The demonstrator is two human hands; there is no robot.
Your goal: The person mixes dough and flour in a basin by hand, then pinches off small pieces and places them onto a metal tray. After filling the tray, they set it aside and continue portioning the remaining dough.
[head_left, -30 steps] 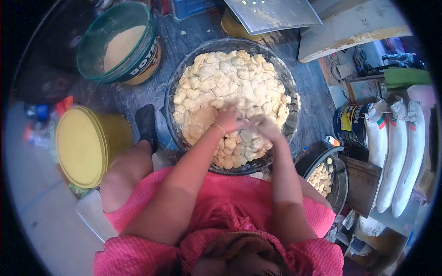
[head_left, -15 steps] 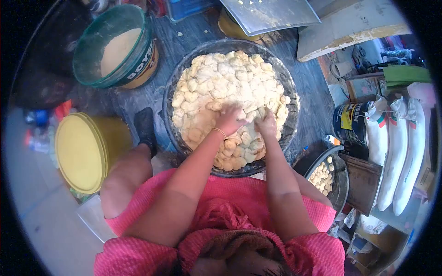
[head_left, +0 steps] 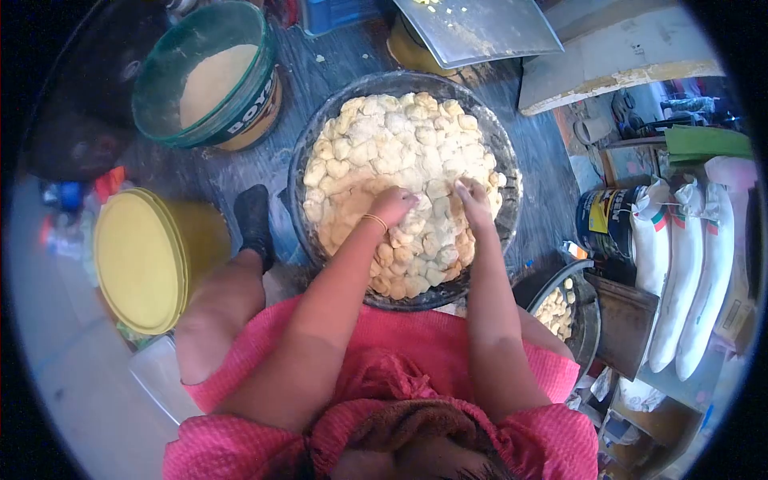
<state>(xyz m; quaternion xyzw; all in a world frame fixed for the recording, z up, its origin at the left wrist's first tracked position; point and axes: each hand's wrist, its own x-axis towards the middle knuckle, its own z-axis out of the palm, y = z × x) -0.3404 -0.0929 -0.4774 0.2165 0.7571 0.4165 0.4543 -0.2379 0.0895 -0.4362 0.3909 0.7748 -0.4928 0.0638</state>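
A wide black basin in front of me is filled with floury pale dough lumps, packed close together. My left hand, with a thin band at its wrist, is closed on dough near the middle of the basin. My right hand is to the right of it, fingers bent and closed at the dough; what lies under its fingertips is partly hidden. Between the hands, a floury seam runs through the lumps.
A green tub of flour stands at the back left, with a lidded yellow bucket nearer me. A metal tray sits at the back. Right of me are a black bucket with small dough pieces and white filled bags.
My hands have moved slightly apart, the left to the left and the right rightward and up from the dough. The whole view has shifted a little.
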